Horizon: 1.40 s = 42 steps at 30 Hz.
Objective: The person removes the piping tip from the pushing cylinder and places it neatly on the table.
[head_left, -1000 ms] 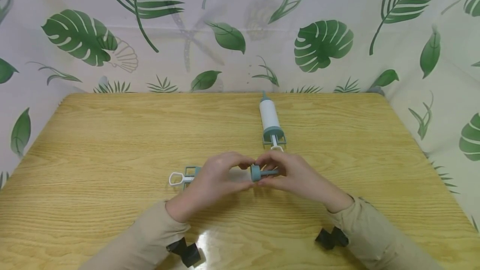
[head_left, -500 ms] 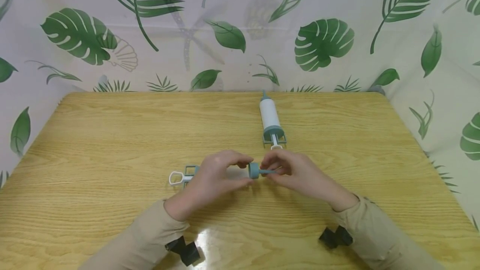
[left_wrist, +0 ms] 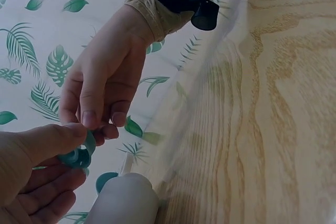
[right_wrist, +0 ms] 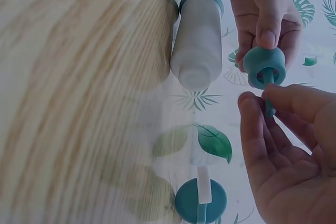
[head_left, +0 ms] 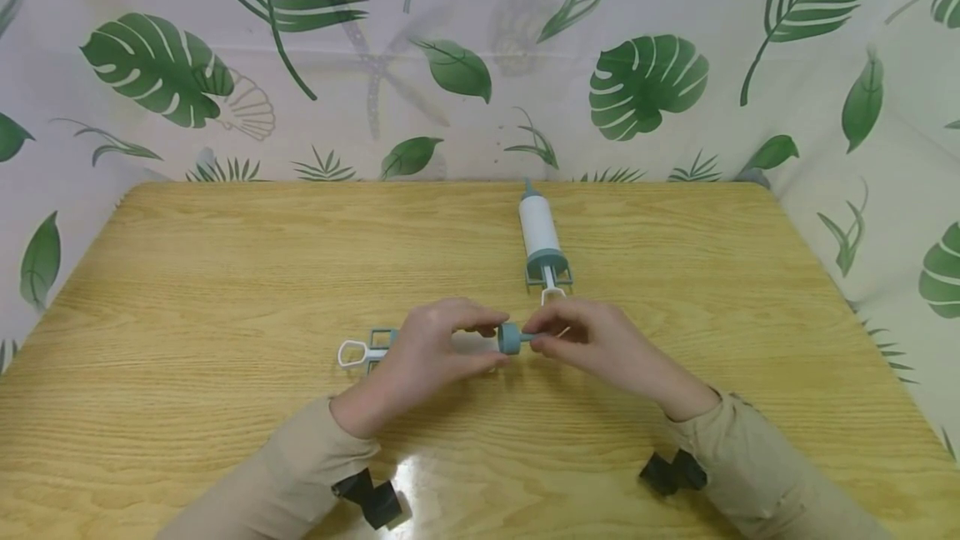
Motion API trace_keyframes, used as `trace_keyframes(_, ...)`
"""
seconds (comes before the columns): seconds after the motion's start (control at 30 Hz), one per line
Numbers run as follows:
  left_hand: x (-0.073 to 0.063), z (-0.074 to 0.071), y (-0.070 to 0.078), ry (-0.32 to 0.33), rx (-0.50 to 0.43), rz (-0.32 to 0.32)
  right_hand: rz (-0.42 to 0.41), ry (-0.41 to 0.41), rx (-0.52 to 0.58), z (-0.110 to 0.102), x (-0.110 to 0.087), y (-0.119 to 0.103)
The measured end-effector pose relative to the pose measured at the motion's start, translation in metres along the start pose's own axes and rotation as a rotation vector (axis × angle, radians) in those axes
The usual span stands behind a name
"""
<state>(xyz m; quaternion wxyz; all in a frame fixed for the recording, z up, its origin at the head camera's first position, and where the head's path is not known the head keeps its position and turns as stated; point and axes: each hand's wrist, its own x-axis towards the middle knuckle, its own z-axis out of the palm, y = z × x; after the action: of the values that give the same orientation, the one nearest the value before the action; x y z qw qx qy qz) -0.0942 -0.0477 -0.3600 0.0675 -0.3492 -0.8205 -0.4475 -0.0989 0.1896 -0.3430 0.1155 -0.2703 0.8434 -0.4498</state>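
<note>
A teal nozzle cap (head_left: 509, 338) with a thin stem is held off the table between both hands. My left hand (head_left: 420, 352) pinches the cap's wide rim between thumb and fingers, as the left wrist view shows. My right hand (head_left: 600, 348) pinches the stem (right_wrist: 270, 107) between thumb and fingertips. Below the left hand lies a large syringe's white barrel (right_wrist: 197, 45), its front end bare. The syringe's white pull ring (head_left: 352, 354) and teal frame stick out to the left of that hand. The left hand hides much of the barrel in the head view.
A second white and teal syringe (head_left: 538, 227) lies behind the hands, its nozzle at the table's back edge and its pull ring close to the right hand. The wooden table (head_left: 225, 273) meets a leaf-print cloth (head_left: 300, 132) at the back and sides.
My right hand has shifted slightly right, and its fingers have moved from around the cap to the stem. The left hand has stayed almost in place. Both syringes lie unmoved.
</note>
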Motion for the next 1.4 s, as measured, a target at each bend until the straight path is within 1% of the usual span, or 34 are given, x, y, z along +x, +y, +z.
trace_keyframes(0.27,0.0003,-0.0003,0.0002,-0.011,-0.048,-0.018,0.009,0.02,0.036,0.0018,0.0012,-0.0004)
trace_keyframes(0.4,0.0003,0.0005,0.0003,-0.015,-0.056,-0.036,0.022,0.025,0.046,0.0035,0.0019,-0.0008)
trace_keyframes(0.5,0.0005,0.0009,0.0004,-0.011,-0.045,-0.042,0.031,0.025,0.062,0.0041,0.0023,-0.0019)
trace_keyframes(0.8,0.0013,0.0014,-0.001,-0.001,-0.029,-0.012,0.041,0.027,0.11,0.0056,0.0028,-0.0014)
trace_keyframes(1.0,0.0016,0.0013,-0.0004,0.003,-0.036,-0.025,0.043,0.015,0.085,0.0053,0.0034,-0.0024)
trace_keyframes(1.2,0.0025,0.0029,-0.0006,0.013,-0.031,-0.012,0.016,0.02,0.038,0.0059,0.0037,-0.0022)
trace_keyframes(1.4,0.0024,0.0019,-0.0001,0.013,-0.03,-0.036,-0.006,0.023,0.049,0.0052,0.0025,-0.0008)
